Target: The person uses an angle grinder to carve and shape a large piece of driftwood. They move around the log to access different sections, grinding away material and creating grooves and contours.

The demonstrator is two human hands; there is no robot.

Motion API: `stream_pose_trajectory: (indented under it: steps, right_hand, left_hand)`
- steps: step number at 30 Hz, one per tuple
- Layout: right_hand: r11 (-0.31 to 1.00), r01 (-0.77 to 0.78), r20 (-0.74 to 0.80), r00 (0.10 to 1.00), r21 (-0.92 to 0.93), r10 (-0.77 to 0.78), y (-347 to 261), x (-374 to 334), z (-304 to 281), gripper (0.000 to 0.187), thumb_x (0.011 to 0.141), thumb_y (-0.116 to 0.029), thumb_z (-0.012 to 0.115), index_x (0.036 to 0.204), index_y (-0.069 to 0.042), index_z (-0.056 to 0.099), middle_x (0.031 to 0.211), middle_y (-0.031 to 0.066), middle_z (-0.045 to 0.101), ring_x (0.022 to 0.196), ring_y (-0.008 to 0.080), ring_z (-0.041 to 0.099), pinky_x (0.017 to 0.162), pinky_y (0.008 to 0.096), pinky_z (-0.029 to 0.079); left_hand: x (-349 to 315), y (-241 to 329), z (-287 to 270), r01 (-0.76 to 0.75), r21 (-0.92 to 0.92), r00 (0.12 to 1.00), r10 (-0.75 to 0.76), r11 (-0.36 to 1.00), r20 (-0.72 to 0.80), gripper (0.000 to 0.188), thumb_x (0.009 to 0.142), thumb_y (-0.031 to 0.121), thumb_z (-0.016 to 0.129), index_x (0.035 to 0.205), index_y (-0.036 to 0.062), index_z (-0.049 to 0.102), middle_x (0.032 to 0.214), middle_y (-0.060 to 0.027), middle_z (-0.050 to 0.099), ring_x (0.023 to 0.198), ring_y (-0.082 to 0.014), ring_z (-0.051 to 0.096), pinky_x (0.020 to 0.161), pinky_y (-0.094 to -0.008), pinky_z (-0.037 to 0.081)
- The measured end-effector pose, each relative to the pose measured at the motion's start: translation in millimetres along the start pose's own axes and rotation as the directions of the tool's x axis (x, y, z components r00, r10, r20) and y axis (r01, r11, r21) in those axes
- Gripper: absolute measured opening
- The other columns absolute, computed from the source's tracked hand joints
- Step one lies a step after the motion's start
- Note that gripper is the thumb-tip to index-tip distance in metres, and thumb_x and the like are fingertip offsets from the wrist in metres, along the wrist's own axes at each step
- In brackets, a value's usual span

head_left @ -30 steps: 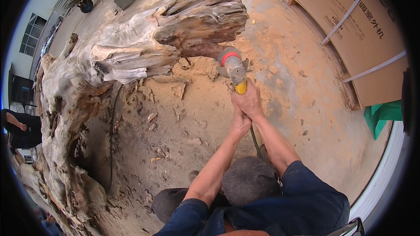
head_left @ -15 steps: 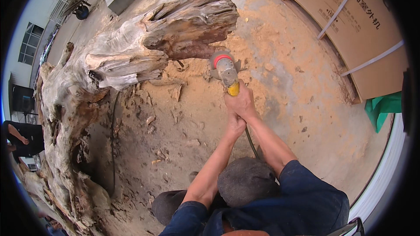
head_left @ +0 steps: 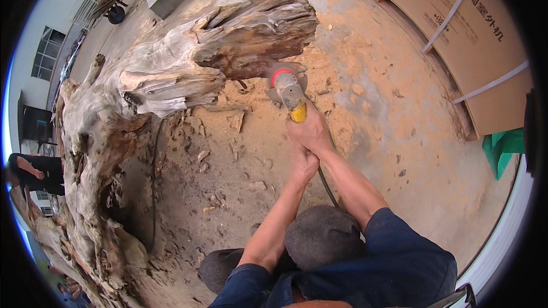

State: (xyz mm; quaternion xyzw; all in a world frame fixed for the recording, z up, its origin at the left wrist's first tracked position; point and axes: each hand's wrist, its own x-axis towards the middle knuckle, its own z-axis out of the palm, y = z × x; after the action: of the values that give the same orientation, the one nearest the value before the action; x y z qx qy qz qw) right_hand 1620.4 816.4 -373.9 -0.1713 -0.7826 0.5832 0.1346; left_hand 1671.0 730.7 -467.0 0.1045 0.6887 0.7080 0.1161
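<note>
Both my hands grip a dusty angle grinder [head_left: 290,90] with a red ring at its head and a yellow patch on its body. My right hand [head_left: 311,131] wraps the body just behind the yellow patch. Behind it my left hand [head_left: 302,162] closes around the rear end, against the right hand; the fingers are partly hidden. The grinder's head meets the lower edge of a big weathered tree trunk [head_left: 160,63], at the end of its thick limb. The disc is blurred, and whether it touches the wood I cannot tell.
A dark cord [head_left: 326,185] trails from the grinder. Sawdust and wood chips cover the concrete floor [head_left: 365,154]. A large strapped carton [head_left: 474,40] stands on a pallet at right, beside green sheeting [head_left: 503,151]. Another person [head_left: 37,172] is at far left, beyond the trunk.
The grinder's head has shifted a little left against the limb, with both hands still around it. The whole view has moved slightly, so the trunk and carton sit further right.
</note>
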Motion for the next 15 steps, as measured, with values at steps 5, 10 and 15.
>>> stream_pose_trajectory:
  steps: [5, 10, 15]
  right_hand:
    - [1.0, -0.022, 0.056, 0.998, 0.015, 0.021, -6.1, -1.2, -6.7, 0.035, 0.08, -0.015, 0.07, 0.111, 0.0, 0.063, 0.088, 0.0296, 0.071, 0.087, 0.0494, 0.072, 0.075, 0.0529, 0.056]
    - [0.999, 0.038, 0.166, 0.986, -0.015, -0.035, -31.9, 8.2, 16.9, 0.037, 0.08, -0.017, 0.07, 0.111, 0.001, 0.062, 0.088, 0.0292, 0.071, 0.087, 0.0484, 0.072, 0.075, 0.0538, 0.056]
    - [0.989, 0.141, 0.263, 0.957, -0.04, -0.126, -41.9, 7.6, 43.7, 0.04, 0.079, -0.018, 0.071, 0.113, 0.001, 0.062, 0.091, 0.0292, 0.071, 0.088, 0.0493, 0.071, 0.076, 0.0514, 0.055]
  left_hand:
    - [-7.3, -20.0, 9.8, -0.007, -0.167, 0.993, -0.013, 0.986, -0.118, 0.047, 0.099, 0.008, 0.065, 0.144, 0.0002, 0.051, 0.132, -0.0083, 0.063, 0.123, -0.0193, 0.058, 0.105, -0.0348, 0.047]
    - [-1.3, 18.0, -12.9, 0.028, -0.162, 0.981, -0.058, 0.986, -0.186, 0.045, 0.1, 0.011, 0.067, 0.141, -0.0001, 0.054, 0.131, -0.0075, 0.063, 0.119, -0.0181, 0.058, 0.101, -0.0337, 0.048]
    - [-6.8, 43.2, -40.5, 0.14, -0.026, 0.976, -0.142, 0.99, -0.165, 0.051, 0.101, 0.014, 0.066, 0.147, 0.0017, 0.05, 0.138, -0.0089, 0.059, 0.126, -0.019, 0.056, 0.105, -0.0352, 0.047]
